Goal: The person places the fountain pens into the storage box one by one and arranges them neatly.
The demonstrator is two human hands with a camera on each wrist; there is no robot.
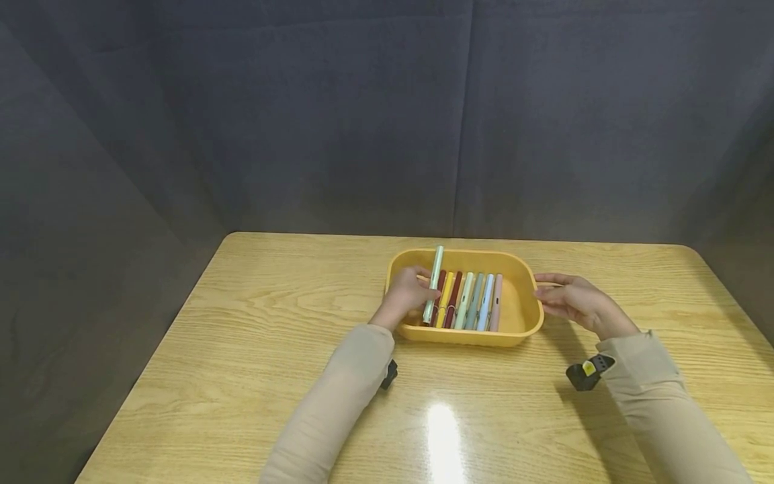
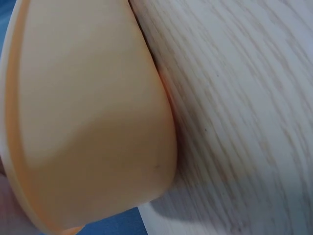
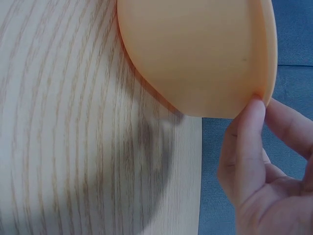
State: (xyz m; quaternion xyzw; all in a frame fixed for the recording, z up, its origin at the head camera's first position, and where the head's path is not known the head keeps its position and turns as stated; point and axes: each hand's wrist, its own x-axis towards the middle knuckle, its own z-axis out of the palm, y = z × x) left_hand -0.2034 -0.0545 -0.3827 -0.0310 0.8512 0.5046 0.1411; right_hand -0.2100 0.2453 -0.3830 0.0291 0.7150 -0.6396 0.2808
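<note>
A pale green pen (image 1: 433,285) sits tilted in the left hand (image 1: 406,296), whose fingers curl round it at the left end of a yellow tray (image 1: 520,316) on the wooden worktop (image 1: 254,323). More pens (image 1: 471,302) lie side by side in the tray. The right hand (image 1: 577,302) has relaxed fingers, its thumb (image 3: 249,142) touching the tray's right rim.

My tray (image 1: 465,336) sits on the table (image 1: 242,323) ahead of me, pens (image 1: 471,302) side by side inside; my left hand (image 1: 406,296) at its left, right hand (image 1: 577,302) at its right rim
</note>
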